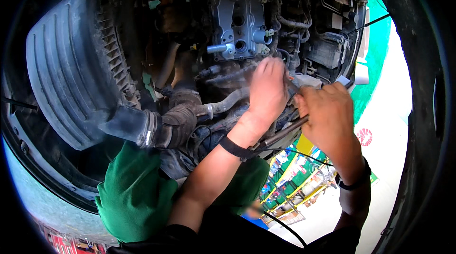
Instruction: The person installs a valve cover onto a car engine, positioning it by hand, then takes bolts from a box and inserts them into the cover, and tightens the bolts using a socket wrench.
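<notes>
Over the front of an engine bay, my left hand [268, 85] is closed, its fingers bunched near the lower end of the grey valve cover [240, 16]. It is slightly blurred, and what it holds, if anything, is hidden. Close by on the right, my right hand [328, 111] has its fingers curled, thumb side toward the left hand. A dark bar [287, 130] runs up to the right hand's palm; I cannot tell whether the hand grips it. Some small bluish-grey thing [295, 83] shows between the hands, too unclear to name.
A large ribbed air filter housing [69, 73] stands at the left, joined to a corrugated intake hose [178, 118]. The battery [327, 49] lies at the upper right. Green cloth [137, 192] hangs over the front edge. A yellow-framed rack [294, 185] stands beyond.
</notes>
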`<state>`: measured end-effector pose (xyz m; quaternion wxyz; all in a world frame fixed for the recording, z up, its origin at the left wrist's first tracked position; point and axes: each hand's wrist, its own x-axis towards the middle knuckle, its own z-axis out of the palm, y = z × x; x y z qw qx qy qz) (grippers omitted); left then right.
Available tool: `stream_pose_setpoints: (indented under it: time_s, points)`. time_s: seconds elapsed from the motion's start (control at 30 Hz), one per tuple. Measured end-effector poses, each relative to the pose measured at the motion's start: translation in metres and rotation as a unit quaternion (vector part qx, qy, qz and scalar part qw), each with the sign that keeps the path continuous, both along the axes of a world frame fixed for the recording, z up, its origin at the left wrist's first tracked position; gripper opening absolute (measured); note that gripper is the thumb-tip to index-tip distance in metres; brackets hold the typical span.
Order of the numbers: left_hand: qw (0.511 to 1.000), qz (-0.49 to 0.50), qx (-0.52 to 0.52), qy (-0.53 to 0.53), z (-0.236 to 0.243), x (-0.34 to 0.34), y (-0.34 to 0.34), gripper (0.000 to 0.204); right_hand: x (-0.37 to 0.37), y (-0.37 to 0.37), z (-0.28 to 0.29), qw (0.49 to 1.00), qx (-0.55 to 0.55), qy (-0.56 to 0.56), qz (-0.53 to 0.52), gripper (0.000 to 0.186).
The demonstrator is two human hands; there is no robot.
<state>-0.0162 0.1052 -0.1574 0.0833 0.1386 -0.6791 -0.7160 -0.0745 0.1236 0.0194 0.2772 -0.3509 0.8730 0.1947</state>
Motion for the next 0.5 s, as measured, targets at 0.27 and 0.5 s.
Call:
stream_pose_setpoints:
  time_s: [0.27, 0.5]
  points:
    - [1.0, 0.023, 0.003, -0.007, -0.002, -0.035, -0.008, 0.027, -0.03, -0.004, -0.008, 0.997, -0.04, 0.066, 0.023, 0.011]
    - [0.999, 0.042, -0.012, -0.027, -0.017, -0.039, -0.006, 0.027, -0.04, -0.004, -0.022, 0.998, -0.043, 0.039, 0.038, 0.008]
